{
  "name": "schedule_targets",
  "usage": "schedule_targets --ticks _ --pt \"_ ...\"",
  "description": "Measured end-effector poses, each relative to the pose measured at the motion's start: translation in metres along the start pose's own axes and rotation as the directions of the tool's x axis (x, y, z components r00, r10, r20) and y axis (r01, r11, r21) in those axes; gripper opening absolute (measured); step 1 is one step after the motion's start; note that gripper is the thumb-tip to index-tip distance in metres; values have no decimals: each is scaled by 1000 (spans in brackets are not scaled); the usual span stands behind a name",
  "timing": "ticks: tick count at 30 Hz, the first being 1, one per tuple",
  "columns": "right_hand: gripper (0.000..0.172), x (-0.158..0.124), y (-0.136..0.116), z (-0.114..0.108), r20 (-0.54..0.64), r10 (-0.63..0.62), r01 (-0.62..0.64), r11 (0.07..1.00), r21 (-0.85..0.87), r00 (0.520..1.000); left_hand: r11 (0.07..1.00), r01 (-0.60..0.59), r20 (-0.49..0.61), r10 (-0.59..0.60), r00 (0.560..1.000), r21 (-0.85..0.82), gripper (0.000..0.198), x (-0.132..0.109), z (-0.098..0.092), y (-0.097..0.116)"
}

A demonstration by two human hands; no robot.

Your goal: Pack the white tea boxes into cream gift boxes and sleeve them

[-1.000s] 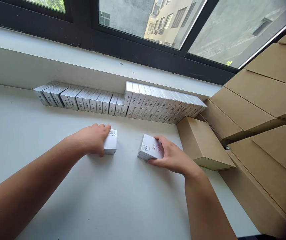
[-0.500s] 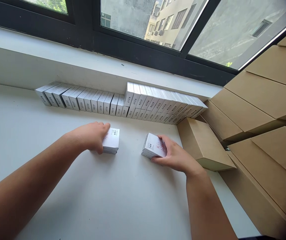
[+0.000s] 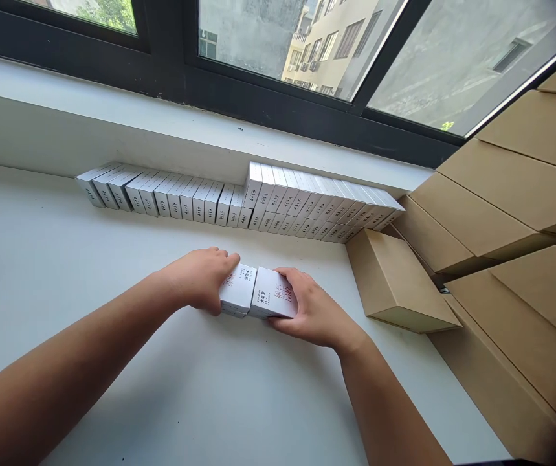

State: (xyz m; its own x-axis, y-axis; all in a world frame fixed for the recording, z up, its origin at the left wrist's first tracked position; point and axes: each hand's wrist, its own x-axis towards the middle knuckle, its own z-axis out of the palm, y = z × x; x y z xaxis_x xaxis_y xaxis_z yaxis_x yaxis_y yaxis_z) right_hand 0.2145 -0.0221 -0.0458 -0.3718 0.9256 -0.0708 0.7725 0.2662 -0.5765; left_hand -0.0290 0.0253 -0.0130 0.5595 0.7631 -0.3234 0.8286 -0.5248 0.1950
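White table [image 3: 88, 272] holds two touching boxes: left hand [image 3: 202, 278] clasps the left box [image 3: 239, 289], right hand [image 3: 312, 312] clasps the right box [image 3: 272, 301].

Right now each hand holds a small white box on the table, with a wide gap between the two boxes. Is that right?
Not quite. The head view shows the left hand and the right hand each holding a small white box on the table, but there is no gap: the left box and the right box are pressed side by side, touching.
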Motion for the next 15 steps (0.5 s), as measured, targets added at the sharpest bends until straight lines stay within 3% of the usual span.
schedule_targets --ticks 15 --pt "66 -2 3 -6 24 -17 18 999 -30 1000 999 21 -18 -20 1000 34 42 0 4 10"
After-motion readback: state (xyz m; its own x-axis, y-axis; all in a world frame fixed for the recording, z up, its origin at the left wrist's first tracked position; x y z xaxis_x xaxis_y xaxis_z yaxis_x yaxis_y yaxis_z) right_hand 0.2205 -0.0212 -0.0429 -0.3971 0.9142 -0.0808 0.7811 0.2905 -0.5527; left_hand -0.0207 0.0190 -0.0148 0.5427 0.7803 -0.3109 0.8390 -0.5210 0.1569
